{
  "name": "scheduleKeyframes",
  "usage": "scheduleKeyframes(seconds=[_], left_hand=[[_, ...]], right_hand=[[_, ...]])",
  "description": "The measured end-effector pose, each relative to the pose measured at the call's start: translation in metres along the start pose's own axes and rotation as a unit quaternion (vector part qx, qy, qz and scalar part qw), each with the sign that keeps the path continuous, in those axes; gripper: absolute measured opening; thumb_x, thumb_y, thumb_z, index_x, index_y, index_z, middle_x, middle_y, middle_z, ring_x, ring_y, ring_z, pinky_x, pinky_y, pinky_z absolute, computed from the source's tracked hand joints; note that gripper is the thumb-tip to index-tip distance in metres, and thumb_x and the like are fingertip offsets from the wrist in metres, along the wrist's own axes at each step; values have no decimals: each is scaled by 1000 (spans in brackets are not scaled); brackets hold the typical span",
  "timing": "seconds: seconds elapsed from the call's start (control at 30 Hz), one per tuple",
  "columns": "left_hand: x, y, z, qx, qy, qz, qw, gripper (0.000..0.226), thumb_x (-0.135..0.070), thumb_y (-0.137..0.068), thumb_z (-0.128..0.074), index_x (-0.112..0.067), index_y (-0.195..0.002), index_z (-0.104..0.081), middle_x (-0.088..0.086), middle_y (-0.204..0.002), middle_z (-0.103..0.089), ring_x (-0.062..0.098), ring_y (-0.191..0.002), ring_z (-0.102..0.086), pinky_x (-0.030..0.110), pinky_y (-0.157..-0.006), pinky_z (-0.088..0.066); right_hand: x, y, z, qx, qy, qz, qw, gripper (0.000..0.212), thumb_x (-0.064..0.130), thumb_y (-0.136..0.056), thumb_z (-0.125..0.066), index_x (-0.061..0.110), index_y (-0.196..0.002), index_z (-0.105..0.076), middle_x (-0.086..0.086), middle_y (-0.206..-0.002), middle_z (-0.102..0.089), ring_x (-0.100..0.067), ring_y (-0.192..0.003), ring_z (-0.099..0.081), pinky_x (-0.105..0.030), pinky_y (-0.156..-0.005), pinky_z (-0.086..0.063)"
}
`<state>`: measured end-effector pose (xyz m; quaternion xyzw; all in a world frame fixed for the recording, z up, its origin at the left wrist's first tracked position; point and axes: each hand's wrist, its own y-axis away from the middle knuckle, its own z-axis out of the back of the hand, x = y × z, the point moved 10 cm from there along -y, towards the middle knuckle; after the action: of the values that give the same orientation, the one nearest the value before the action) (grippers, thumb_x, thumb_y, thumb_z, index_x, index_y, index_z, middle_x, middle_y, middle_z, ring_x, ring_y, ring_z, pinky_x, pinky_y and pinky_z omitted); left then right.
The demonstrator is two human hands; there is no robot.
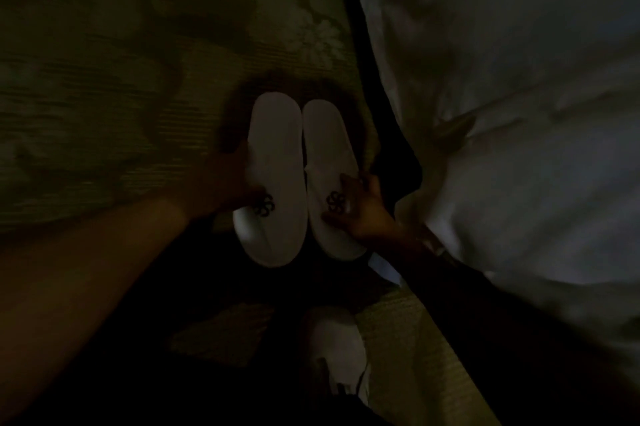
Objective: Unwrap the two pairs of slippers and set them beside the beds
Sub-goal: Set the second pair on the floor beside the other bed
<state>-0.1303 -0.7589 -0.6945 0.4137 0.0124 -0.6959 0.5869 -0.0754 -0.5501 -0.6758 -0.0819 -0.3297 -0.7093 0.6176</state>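
Observation:
The scene is very dark. Two white slippers lie side by side on the patterned carpet, each with a dark logo on its strap: the left slipper (273, 180) and the right slipper (330, 169). My left hand (232, 183) rests against the outer edge of the left slipper near its logo. My right hand (363, 207) holds the strap of the right slipper, fingers over the logo. The white bed cover (519, 96) hangs just to the right of the pair. No wrapping shows on them.
Green-beige patterned carpet (121, 96) spreads to the left. The dark bed base edge (388, 135) runs between the slippers and the bedding. My white shoe (339, 353) stands on the floor below the slippers.

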Motion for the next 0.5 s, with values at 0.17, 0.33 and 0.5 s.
scheduleKeyframes(seconds=[0.17, 0.33, 0.5], left_hand=[[2, 1, 7, -8, 37, -48, 998, 99, -44, -79, -73, -26, -155, -12, 12, -151, -43, 34, -131, -47, 39, -105, -41], [-1, 7, 6, -22, 42, -82, 996, 93, -42, -80, -74, -24, -154, -20, 9, -151, -44, 31, -133, -47, 36, -106, -38], [-1, 7, 6, -16, 32, -87, 996, 94, -45, -79, -74, -24, -154, -21, 7, -151, -43, 29, -133, -46, 36, -107, -38]], right_hand=[[-10, -2, 4, 8, 22, -16, 1000, 78, 29, -79, -77, 15, -144, -37, -14, -150, -25, -20, -138, -17, -3, -95, -10], [3, 8, 8, 22, 41, -7, 999, 77, 23, -80, -76, 11, -144, -35, -16, -145, -26, -24, -140, -17, -18, -103, -21], [5, 14, 10, 33, 35, -13, 999, 75, 16, -81, -75, 8, -143, -34, -17, -145, -25, -29, -141, -19, -21, -105, -22]])
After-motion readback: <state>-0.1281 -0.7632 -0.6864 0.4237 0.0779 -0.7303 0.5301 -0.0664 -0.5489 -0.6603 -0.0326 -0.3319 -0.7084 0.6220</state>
